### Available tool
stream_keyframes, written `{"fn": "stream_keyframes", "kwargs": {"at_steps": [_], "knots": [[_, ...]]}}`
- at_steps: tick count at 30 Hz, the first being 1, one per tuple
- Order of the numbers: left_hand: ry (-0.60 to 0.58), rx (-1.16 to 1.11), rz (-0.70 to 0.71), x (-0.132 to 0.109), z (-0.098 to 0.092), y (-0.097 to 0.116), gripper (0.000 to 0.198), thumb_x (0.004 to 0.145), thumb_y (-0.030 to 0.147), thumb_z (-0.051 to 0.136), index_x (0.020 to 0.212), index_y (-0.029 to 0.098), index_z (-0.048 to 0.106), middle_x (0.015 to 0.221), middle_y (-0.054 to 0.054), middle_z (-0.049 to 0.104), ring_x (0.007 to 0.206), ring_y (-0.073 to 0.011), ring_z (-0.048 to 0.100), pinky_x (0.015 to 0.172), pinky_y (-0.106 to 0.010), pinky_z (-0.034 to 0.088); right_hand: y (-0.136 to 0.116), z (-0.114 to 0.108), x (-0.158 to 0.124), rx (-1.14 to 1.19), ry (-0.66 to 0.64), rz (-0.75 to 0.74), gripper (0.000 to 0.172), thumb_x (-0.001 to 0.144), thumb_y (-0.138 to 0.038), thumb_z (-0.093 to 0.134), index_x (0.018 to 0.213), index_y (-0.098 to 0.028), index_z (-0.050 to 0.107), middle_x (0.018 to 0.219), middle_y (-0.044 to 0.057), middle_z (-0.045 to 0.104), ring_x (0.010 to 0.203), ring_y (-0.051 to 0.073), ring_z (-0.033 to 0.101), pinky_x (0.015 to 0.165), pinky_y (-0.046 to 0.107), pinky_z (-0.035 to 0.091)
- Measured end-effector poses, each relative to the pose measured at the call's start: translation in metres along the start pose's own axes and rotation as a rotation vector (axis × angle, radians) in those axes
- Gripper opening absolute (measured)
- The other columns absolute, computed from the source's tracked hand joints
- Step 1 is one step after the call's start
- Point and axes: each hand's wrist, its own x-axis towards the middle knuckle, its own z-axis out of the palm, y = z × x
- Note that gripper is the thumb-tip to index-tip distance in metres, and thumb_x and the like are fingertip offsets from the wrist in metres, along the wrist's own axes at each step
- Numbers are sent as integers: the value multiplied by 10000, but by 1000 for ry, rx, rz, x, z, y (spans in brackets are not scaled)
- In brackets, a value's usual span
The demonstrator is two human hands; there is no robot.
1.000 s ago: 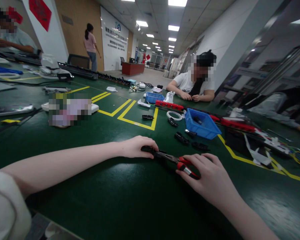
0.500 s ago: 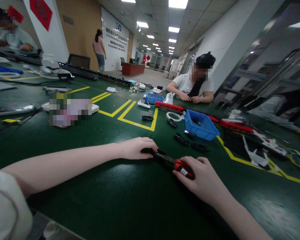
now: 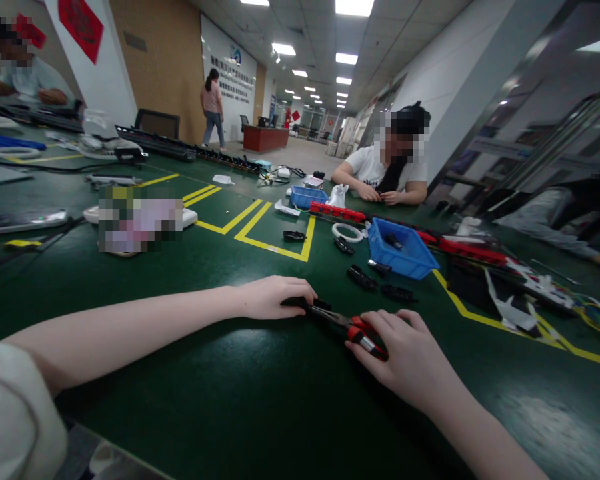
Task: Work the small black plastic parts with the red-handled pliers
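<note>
My right hand [image 3: 400,350] is closed around the red and black handles of needle-nose pliers [image 3: 337,320]. The jaws point left, toward my left hand [image 3: 277,297]. Its fingers are curled over a small black plastic part [image 3: 294,303], and the plier tips meet this part at my fingertips. Most of the part is covered by the fingers, so I cannot tell its exact shape. Beyond my hands lie similar black parts [image 3: 363,277], loose on the green table [image 3: 230,400]. A single black piece [image 3: 294,236] rests inside a yellow taped outline.
A blue bin [image 3: 403,250] holding black pieces stands beyond my right hand, beside a white cable coil [image 3: 347,232]. Long red strips [image 3: 337,213] run behind it. Phones [image 3: 27,220] lie at left. A co-worker [image 3: 385,160] sits across the table.
My hands stay almost in place; the plier handles look slightly more spread than before. In the background, a walking person has moved to the right.
</note>
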Motion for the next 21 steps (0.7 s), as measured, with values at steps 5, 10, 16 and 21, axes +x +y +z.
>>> {"fn": "stream_keyframes", "kwargs": {"at_steps": [5,10,16,21], "knots": [[9,-33,-6,1,-1,0,177,877,163,628,1053,161,607,1238,-100,617,1123,-198,608,939,-321,498,-1,2,-2,-21,-30,33,335,866,-443,526,1047,-174,611,963,104,678,821,232,645,687,361,497],[44,-86,7,1,-1,-3,196,845,157,665,1038,160,635,1196,-97,644,1083,-195,631,918,-319,504,1,4,-2,-61,8,-12,318,854,-412,563,1043,-162,619,954,108,669,827,227,647,670,329,531],[53,-97,10,1,-1,-5,199,849,172,670,1044,155,637,1177,-98,654,1071,-193,636,930,-325,499,4,4,-2,-88,37,-38,311,835,-360,590,1058,-146,628,978,120,671,832,238,653,694,352,551],[46,-76,7,1,0,-4,244,864,168,655,1105,159,619,1197,-99,643,1093,-191,626,945,-323,494,4,3,-2,106,-79,68,285,849,-392,576,1055,-199,614,988,78,678,843,213,667,691,334,560]]}}
